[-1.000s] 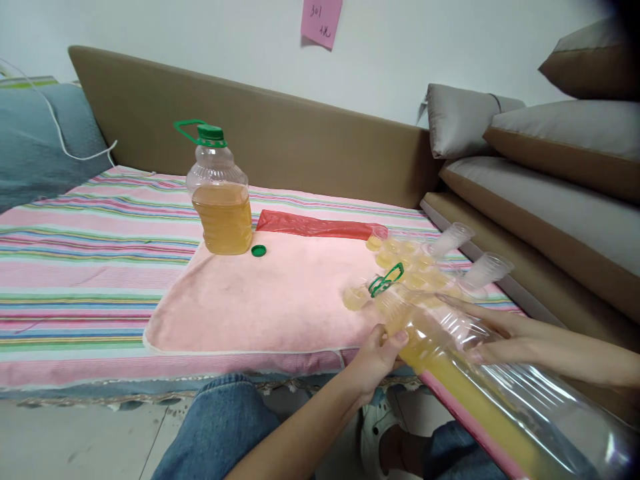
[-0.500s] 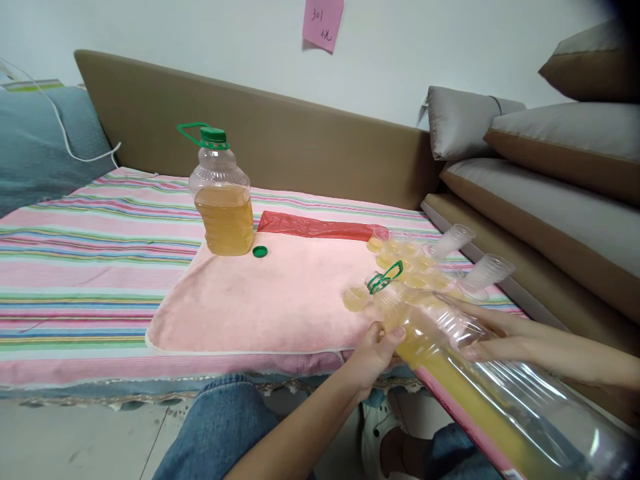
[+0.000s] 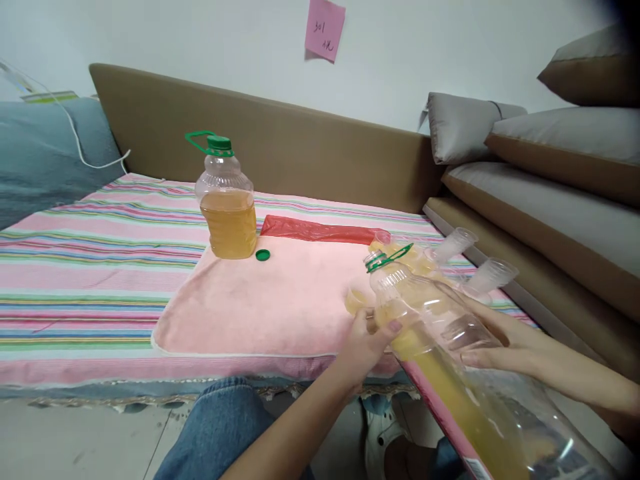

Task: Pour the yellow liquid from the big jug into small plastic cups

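Observation:
A big clear plastic bottle (image 3: 440, 360) of yellow liquid lies tilted across my lap side, its uncapped mouth with a green ring up and to the left. My left hand (image 3: 369, 343) is closed round the bottle's shoulder from the near side. On the far side, my right hand (image 3: 493, 343) grips its body. Just beyond my left fingers stands a plastic cup (image 3: 356, 300) with yellow liquid. Behind the bottle's neck are several more filled cups (image 3: 423, 263), partly hidden. A green cap (image 3: 263, 255) lies on the pink cloth (image 3: 240, 307).
A second bottle (image 3: 229, 217) with a green cap and handle stands at the cloth's back left. A red plastic bag (image 3: 320, 230) lies flat behind the cloth. Stacked clear cups (image 3: 493, 275) lean on the right. Grey cushions (image 3: 560, 193) are piled beyond them.
The bottle's mouth has risen and shifted slightly left, away from level over the cups. Both my hands have moved with it. The view has tipped slightly.

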Action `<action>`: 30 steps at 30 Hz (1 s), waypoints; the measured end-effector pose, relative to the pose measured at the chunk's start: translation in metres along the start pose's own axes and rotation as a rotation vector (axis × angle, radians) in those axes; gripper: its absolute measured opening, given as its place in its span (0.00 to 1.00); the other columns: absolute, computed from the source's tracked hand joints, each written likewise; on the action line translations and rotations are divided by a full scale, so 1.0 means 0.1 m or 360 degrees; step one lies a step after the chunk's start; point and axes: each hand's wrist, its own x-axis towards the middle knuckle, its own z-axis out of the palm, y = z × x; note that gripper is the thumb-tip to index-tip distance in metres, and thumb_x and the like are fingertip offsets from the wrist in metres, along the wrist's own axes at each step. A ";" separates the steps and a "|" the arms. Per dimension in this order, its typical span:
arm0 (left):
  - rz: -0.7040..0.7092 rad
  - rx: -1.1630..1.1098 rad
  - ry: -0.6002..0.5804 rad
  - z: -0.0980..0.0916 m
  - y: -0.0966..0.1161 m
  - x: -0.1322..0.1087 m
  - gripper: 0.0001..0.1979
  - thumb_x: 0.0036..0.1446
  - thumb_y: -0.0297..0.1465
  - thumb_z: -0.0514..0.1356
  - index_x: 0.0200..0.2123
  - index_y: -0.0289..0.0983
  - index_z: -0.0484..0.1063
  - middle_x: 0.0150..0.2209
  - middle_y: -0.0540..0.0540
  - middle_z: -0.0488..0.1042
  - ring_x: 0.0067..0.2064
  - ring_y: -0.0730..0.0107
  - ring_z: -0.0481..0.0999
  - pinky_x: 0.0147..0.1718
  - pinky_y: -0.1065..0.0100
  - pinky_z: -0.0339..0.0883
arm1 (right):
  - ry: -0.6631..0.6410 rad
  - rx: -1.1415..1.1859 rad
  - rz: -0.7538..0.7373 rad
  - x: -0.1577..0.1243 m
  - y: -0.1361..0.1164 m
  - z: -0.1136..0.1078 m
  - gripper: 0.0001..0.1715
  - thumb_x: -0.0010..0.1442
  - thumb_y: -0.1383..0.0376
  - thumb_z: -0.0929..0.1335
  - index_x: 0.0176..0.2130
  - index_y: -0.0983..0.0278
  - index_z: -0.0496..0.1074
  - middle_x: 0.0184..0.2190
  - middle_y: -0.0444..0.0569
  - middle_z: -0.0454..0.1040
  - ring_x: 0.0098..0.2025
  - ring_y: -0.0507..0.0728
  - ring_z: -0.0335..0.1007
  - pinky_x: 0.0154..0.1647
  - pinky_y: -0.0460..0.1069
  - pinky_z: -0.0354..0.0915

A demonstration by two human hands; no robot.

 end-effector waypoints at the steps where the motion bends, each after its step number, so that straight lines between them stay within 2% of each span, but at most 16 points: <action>1: 0.0050 0.0001 0.0011 -0.01 0.05 -0.01 0.41 0.33 0.56 0.69 0.44 0.35 0.66 0.48 0.35 0.74 0.52 0.48 0.73 0.49 0.54 0.66 | -0.0012 0.0015 -0.0011 0.00 -0.02 0.03 0.53 0.46 0.46 0.74 0.66 0.49 0.56 0.68 0.47 0.56 0.68 0.70 0.48 0.66 0.66 0.50; 3: 0.0144 0.0031 0.0055 -0.06 0.16 -0.04 0.41 0.31 0.57 0.70 0.43 0.35 0.65 0.46 0.35 0.75 0.50 0.48 0.74 0.48 0.54 0.68 | 0.0004 0.0066 -0.0073 0.02 -0.06 0.12 0.57 0.47 0.45 0.73 0.68 0.49 0.49 0.70 0.46 0.49 0.70 0.69 0.41 0.68 0.67 0.43; 5: 0.0234 0.0095 0.0082 -0.12 0.29 -0.09 0.41 0.33 0.56 0.70 0.44 0.35 0.65 0.47 0.35 0.75 0.51 0.48 0.74 0.48 0.54 0.68 | 0.0105 0.0127 -0.0170 0.05 -0.10 0.23 0.58 0.48 0.44 0.73 0.69 0.49 0.46 0.71 0.45 0.45 0.71 0.69 0.40 0.69 0.67 0.42; 9: 0.0494 0.0212 0.0076 -0.32 0.55 -0.19 0.40 0.40 0.54 0.68 0.51 0.36 0.67 0.55 0.36 0.72 0.57 0.49 0.70 0.53 0.56 0.65 | 0.0325 0.0163 -0.0270 0.19 -0.28 0.51 0.59 0.46 0.44 0.74 0.68 0.48 0.47 0.71 0.45 0.45 0.70 0.71 0.42 0.68 0.69 0.47; 11: 0.0618 0.0247 0.0185 -0.49 0.66 -0.23 0.37 0.45 0.55 0.65 0.52 0.37 0.69 0.57 0.37 0.71 0.60 0.50 0.68 0.56 0.55 0.63 | 0.0435 0.0222 -0.0330 0.29 -0.40 0.65 0.60 0.44 0.45 0.75 0.68 0.48 0.48 0.71 0.47 0.46 0.69 0.72 0.46 0.66 0.69 0.53; 13: 0.0746 0.0302 0.0442 -0.70 0.76 -0.27 0.30 0.51 0.52 0.62 0.50 0.38 0.73 0.57 0.38 0.72 0.59 0.52 0.69 0.57 0.54 0.62 | 0.0476 0.0412 -0.0393 0.43 -0.51 0.80 0.63 0.44 0.46 0.76 0.68 0.49 0.45 0.70 0.51 0.49 0.66 0.71 0.56 0.61 0.67 0.61; 16: 0.1070 0.0454 0.1056 -1.09 0.91 -0.36 0.15 0.55 0.42 0.63 0.38 0.37 0.77 0.51 0.40 0.76 0.55 0.57 0.73 0.56 0.55 0.62 | 0.0461 0.0741 -0.0513 0.70 -0.65 1.06 0.70 0.43 0.46 0.77 0.69 0.50 0.35 0.61 0.57 0.65 0.56 0.68 0.69 0.55 0.66 0.68; 19: 0.1359 0.0468 0.1605 -1.45 1.09 -0.48 0.12 0.53 0.39 0.65 0.28 0.36 0.74 0.43 0.43 0.78 0.51 0.61 0.74 0.55 0.58 0.64 | 0.0502 0.0938 -0.0689 1.04 -0.83 1.34 0.75 0.40 0.44 0.77 0.69 0.49 0.31 0.52 0.56 0.71 0.54 0.68 0.71 0.56 0.67 0.68; 21: 0.1438 0.0318 0.1875 -1.62 1.19 -0.56 0.12 0.51 0.40 0.65 0.27 0.36 0.72 0.39 0.46 0.78 0.48 0.63 0.75 0.53 0.59 0.65 | 0.0494 0.1072 -0.0785 1.28 -0.98 1.53 0.75 0.40 0.43 0.77 0.68 0.49 0.31 0.52 0.55 0.70 0.54 0.68 0.70 0.57 0.67 0.66; 23: 0.1477 0.0087 0.2064 -1.71 1.25 -0.63 0.13 0.51 0.40 0.65 0.26 0.36 0.70 0.36 0.48 0.76 0.45 0.67 0.75 0.50 0.61 0.66 | 0.0459 0.1224 -0.0844 1.51 -1.14 1.72 0.74 0.40 0.44 0.77 0.68 0.49 0.31 0.52 0.55 0.69 0.55 0.68 0.69 0.58 0.67 0.65; 25: 0.1515 -0.0097 0.2118 -1.72 1.28 -0.68 0.13 0.50 0.39 0.65 0.26 0.36 0.69 0.33 0.51 0.73 0.41 0.71 0.74 0.48 0.64 0.65 | 0.0441 0.1347 -0.0893 1.71 -1.27 1.92 0.73 0.41 0.44 0.77 0.67 0.49 0.32 0.52 0.54 0.69 0.55 0.67 0.69 0.58 0.68 0.64; 30: 0.1567 -0.0127 0.1988 -1.70 1.32 -0.78 0.12 0.49 0.37 0.66 0.24 0.36 0.68 0.31 0.52 0.72 0.37 0.74 0.71 0.44 0.66 0.64 | 0.0378 0.1466 -0.0970 2.10 -1.48 2.39 0.73 0.41 0.47 0.78 0.67 0.49 0.32 0.52 0.53 0.68 0.57 0.66 0.67 0.59 0.67 0.63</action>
